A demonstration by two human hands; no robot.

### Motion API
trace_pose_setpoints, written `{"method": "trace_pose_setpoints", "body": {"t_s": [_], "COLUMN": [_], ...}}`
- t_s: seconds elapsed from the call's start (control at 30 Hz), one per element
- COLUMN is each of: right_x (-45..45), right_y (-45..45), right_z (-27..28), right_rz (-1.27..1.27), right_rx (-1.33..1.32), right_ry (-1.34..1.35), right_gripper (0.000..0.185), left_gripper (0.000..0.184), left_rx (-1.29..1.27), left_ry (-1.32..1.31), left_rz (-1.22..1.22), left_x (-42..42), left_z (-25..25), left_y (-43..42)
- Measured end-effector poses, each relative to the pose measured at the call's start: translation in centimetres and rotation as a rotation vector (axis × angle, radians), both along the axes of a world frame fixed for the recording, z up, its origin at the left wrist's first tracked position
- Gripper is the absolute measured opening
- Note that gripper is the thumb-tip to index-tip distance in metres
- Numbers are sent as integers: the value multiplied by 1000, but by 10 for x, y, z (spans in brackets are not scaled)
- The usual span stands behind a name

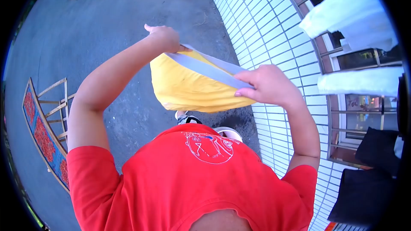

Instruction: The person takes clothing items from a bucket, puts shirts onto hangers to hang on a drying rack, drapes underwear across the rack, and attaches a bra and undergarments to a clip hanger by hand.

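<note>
Cloth (192,86), yellow with a grey band (201,72), is suspended between the two hands, in front of the body and above the pavement (128,115). The band runs along the upper edge of the cloth, its two sides parted in a narrow opening. Right hand (269,84): pinches the band and adjoining yellow fabric at the near end, thumb and fingers on the material. Left hand (164,39): at the far end of the band, one digit extended away from the cloth; its contact is partly hidden, so whether it pinches cannot be told.

Below the cloth: one foot (180,114) and, nearer the right hand side, a partly covered basin (229,133). Right of the right hand: tiled wall (282,55), window bars (357,112), white fabric (359,81) and dark fabric (361,194). Left of both hands, nearer the body: a tilted panel (45,139) of red pieces on blue, against a wooden frame (55,110).
</note>
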State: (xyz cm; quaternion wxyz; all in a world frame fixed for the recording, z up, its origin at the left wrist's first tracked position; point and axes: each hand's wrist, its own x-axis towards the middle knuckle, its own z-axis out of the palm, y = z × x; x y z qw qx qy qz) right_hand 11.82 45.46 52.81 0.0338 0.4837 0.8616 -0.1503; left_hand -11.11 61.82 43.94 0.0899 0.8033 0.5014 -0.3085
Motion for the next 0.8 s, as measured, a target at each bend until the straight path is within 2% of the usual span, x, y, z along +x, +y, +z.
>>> {"method": "trace_pose_setpoints", "body": {"t_s": [0.07,0.1,0.17,0.2,0.23,0.3,0.37,0.43,0.47,0.53,0.6,0.63,0.67,0.7,0.77,0.8], "right_x": [4,8,16,20,23,24,26,31,36,47,68,75,75,75,70,67], "right_y": [16,26,43,50,55,72,90,111,121,146,174,180,182,185,202,212], "right_z": [-21,-30,-42,-51,-55,-52,-45,-42,-45,-52,-60,-63,-65,-67,-68,-68], "right_rz": [55,104,150,212,274,299,315,260,113,-92,-21,56,20,-17,-331,-354], "right_rx": [4,17,-30,47,120,29,-32,6,142,308,400,479,451,424,210,226], "right_ry": [-91,-185,-109,30,171,289,122,61,-19,-199,-264,-329,-338,-347,-128,-131], "right_gripper": [15,12,10,10,11,10,11,16,15,12,17,27,29,31,21,21], "left_gripper": [63,63,55,52,52,52,46,37,37,33,34,35,29,35,34,32], "left_rx": [-58,-56,-302,-237,-235,-206,58,555,558,404,352,289,220,55,-6,-64], "left_ry": [-213,-214,-490,-635,-635,-606,-508,-733,-738,-1060,-1166,-1264,-1399,-1441,-1446,-1442], "left_rz": [10,11,432,570,575,626,433,138,139,395,372,357,327,430,390,305], "left_x": [7,12,18,20,20,17,15,2,7,21,27,30,31,42,49,53], "left_z": [-20,-15,0,8,11,21,38,6,19,56,59,58,66,75,97,97], "left_y": [40,56,89,98,117,161,190,249,249,243,274,290,306,323,349,367]}}
